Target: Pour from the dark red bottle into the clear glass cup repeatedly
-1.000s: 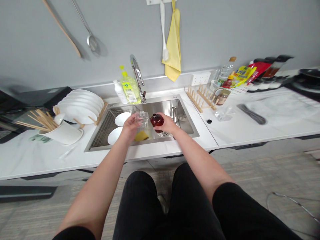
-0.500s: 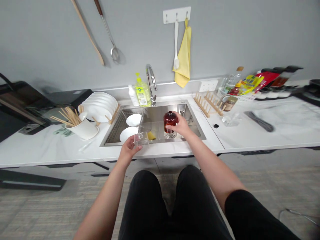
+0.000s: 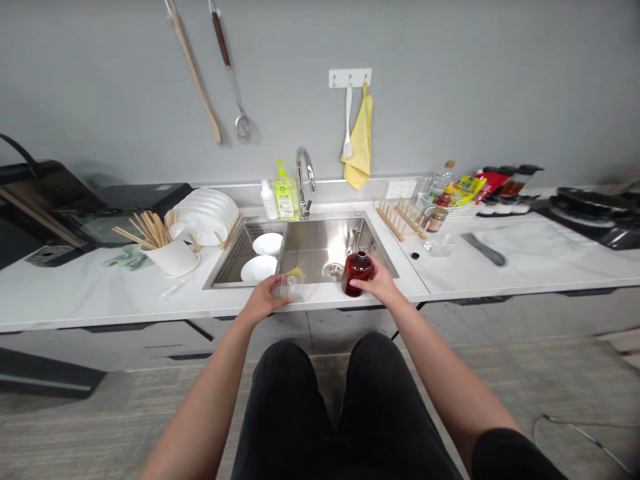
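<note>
My right hand (image 3: 376,280) is wrapped round a dark red glass bottle (image 3: 357,273) with an open neck. The bottle is upright at the sink's front right edge. My left hand (image 3: 266,298) grips a small clear container (image 3: 293,287) at the front rim, left of the bottle; its exact kind is hard to make out. Behind it lies a yellow sponge (image 3: 297,272), partly hidden. The steel sink (image 3: 313,250) holds two white bowls (image 3: 259,269) in a wire basket on its left side.
A chrome faucet (image 3: 303,180) rises behind the sink beside a green soap bottle (image 3: 286,197). White plates (image 3: 207,217) and a chopstick holder (image 3: 173,259) stand to the left. A wooden rack (image 3: 400,219), a jar (image 3: 437,219) and a black strip (image 3: 484,249) are on the right.
My right hand has brought the red bottle from over the sink toward the front right edge. My left hand has shifted slightly right with the clear container. The camera view has tilted up.
</note>
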`<act>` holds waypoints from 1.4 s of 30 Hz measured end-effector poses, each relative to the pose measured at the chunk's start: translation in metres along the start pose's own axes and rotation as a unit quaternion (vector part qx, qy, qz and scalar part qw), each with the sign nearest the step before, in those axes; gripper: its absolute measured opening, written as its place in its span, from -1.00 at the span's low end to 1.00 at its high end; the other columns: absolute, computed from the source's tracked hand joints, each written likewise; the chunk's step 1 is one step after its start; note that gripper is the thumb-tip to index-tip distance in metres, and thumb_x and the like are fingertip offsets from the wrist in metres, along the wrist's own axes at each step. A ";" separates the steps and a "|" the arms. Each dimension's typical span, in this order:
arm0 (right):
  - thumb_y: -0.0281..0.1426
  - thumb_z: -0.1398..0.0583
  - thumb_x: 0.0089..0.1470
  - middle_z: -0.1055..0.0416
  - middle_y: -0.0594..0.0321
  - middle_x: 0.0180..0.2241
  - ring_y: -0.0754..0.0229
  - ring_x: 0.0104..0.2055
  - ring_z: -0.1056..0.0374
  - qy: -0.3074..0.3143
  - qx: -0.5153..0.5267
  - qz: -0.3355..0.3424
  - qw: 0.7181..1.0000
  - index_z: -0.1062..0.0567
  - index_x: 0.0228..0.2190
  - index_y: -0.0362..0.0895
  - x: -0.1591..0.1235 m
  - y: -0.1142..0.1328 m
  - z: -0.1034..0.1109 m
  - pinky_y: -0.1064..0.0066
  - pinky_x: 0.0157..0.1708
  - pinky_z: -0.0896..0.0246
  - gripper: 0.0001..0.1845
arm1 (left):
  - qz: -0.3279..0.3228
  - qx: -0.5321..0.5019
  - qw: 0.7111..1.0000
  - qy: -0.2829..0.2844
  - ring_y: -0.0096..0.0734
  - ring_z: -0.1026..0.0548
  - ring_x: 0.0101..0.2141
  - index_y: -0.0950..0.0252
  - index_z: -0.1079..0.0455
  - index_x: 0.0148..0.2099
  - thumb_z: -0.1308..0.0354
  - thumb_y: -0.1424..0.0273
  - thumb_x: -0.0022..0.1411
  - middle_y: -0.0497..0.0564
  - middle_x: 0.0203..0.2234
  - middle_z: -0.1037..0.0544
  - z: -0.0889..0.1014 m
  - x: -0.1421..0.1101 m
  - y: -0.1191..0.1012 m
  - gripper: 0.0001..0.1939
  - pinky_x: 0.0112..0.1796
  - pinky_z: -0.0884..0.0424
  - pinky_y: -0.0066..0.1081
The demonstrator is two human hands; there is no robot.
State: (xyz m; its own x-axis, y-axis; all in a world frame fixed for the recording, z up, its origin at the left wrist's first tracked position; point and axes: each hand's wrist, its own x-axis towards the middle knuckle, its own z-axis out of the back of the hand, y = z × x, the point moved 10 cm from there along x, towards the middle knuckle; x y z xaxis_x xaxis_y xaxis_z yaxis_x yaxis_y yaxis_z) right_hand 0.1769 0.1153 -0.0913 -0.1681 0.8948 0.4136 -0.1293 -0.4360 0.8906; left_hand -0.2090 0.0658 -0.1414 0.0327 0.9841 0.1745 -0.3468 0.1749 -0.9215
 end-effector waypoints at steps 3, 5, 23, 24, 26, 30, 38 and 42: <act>0.02 -0.70 -0.27 -0.65 -0.04 0.23 -0.35 0.32 -0.56 -0.010 -0.021 0.001 1.000 -0.57 0.28 -0.02 -0.004 0.001 -0.004 -0.31 0.50 -0.30 0.11 | -0.020 0.040 0.999 -0.014 0.27 -0.64 0.25 0.27 -0.62 0.21 -0.67 0.05 -0.08 0.28 0.17 -0.72 0.002 -0.003 -0.004 -0.17 0.41 -0.39 0.23; 0.01 -0.70 -0.27 -0.65 -0.04 0.23 -0.36 0.33 -0.56 -0.004 -0.025 0.001 1.000 -0.57 0.28 -0.01 -0.006 0.002 -0.010 -0.30 0.51 -0.28 0.11 | -0.029 0.064 0.997 -0.026 0.27 -0.65 0.22 0.25 -0.63 0.24 -0.65 0.04 -0.05 0.26 0.17 -0.73 0.004 -0.006 -0.007 -0.16 0.38 -0.43 0.22; 0.01 -0.66 -0.21 -0.55 -0.10 0.34 -0.34 0.44 -0.46 0.006 0.002 0.002 1.000 -0.44 0.40 -0.04 -0.015 -0.020 -0.030 -0.25 0.56 -0.19 0.21 | -0.066 0.113 0.990 -0.061 0.26 -0.68 0.12 0.24 -0.59 0.32 -0.56 0.00 0.08 0.26 0.14 -0.73 0.006 -0.016 -0.013 -0.18 0.19 -0.59 0.13; 0.01 -0.66 -0.21 -0.55 -0.10 0.34 -0.34 0.43 -0.47 0.010 0.005 0.002 1.000 -0.43 0.40 -0.04 -0.015 -0.021 -0.030 -0.25 0.56 -0.20 0.21 | -0.065 0.120 0.989 -0.059 0.26 -0.68 0.12 0.25 -0.57 0.34 -0.55 -0.01 0.10 0.26 0.14 -0.72 0.006 -0.016 -0.012 -0.17 0.20 -0.58 0.14; 0.02 -0.66 -0.22 -0.56 -0.10 0.32 -0.34 0.42 -0.48 0.014 0.009 -0.003 1.000 -0.43 0.40 -0.03 -0.015 -0.023 -0.031 -0.26 0.55 -0.21 0.23 | -0.066 0.142 0.987 -0.045 0.28 -0.67 0.14 0.26 -0.53 0.39 -0.52 0.00 0.14 0.27 0.16 -0.71 0.004 -0.015 -0.012 -0.15 0.23 -0.56 0.17; 0.05 -0.67 -0.25 -0.58 -0.08 0.30 -0.35 0.40 -0.49 0.021 0.015 -0.024 0.999 -0.44 0.39 -0.01 -0.015 -0.029 -0.031 -0.28 0.52 -0.24 0.24 | -0.077 0.164 0.983 -0.035 0.32 -0.62 0.24 0.22 -0.47 0.46 -0.54 0.09 0.11 0.29 0.27 -0.65 0.002 -0.018 -0.017 -0.09 0.33 -0.47 0.22; -0.03 -0.66 -0.19 -0.59 -0.10 0.27 -0.36 0.38 -0.50 0.027 0.003 -0.024 0.999 -0.45 0.37 -0.06 -0.015 -0.035 -0.030 -0.31 0.49 -0.28 0.17 | -0.070 0.047 0.987 -0.140 0.08 -0.66 0.18 0.19 -0.47 0.38 -0.44 0.17 0.20 0.25 0.23 -0.65 0.082 -0.052 0.000 -0.27 0.22 -0.56 0.05; -0.05 -0.66 -0.20 -0.59 -0.11 0.26 -0.37 0.36 -0.51 0.019 -0.015 -0.027 0.999 -0.44 0.38 -0.09 -0.016 -0.037 -0.029 -0.31 0.50 -0.25 0.18 | -0.021 0.020 0.925 -0.379 -0.21 -0.64 -0.18 0.26 -0.55 0.03 -0.41 0.14 0.13 0.05 -0.21 -0.66 0.199 -0.078 0.026 -0.52 -0.04 -0.57 -0.21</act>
State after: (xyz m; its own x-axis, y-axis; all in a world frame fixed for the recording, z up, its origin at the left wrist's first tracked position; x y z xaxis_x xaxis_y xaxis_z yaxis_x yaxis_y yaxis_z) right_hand 0.1565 0.1148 -0.1366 -0.1969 0.9127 0.3580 -0.1690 -0.3912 0.9046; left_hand -0.4071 -0.0122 -0.1098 -0.6137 0.6703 0.4172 -0.3956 0.1962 -0.8972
